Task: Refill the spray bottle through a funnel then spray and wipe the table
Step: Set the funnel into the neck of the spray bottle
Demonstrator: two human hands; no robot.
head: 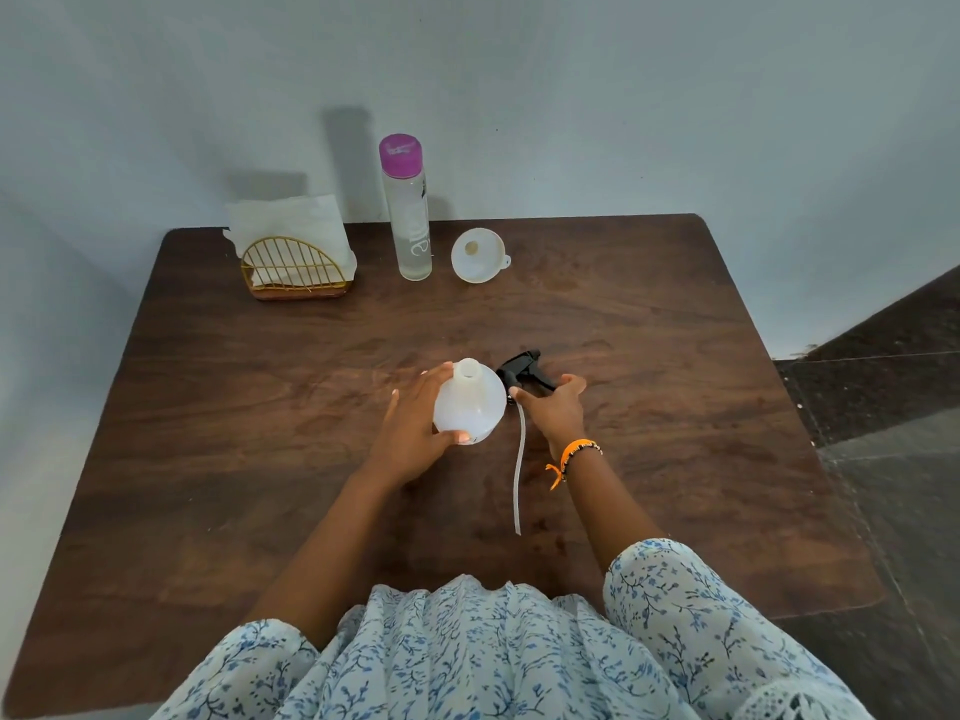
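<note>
Left hand (415, 428) curls round the uncapped spray bottle (470, 405), upright mid-frame, neck up, contents unclear. Right hand (553, 407) grips the black spray head (522, 368), its tube (519, 475) trailing toward the bottom edge. Funnel (478, 254) lies upper centre, mouth toward camera.

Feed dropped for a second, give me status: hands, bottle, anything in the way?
Left hand grips spray bottle, neck open. Right hand holds spray head, off the bottle, tube trailing. Funnel waits beside the water bottle. Nothing blocking.

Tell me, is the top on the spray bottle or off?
Off. The spray bottle's neck is open, and the black spray head with its tube lies beside it under the right hand.
</note>
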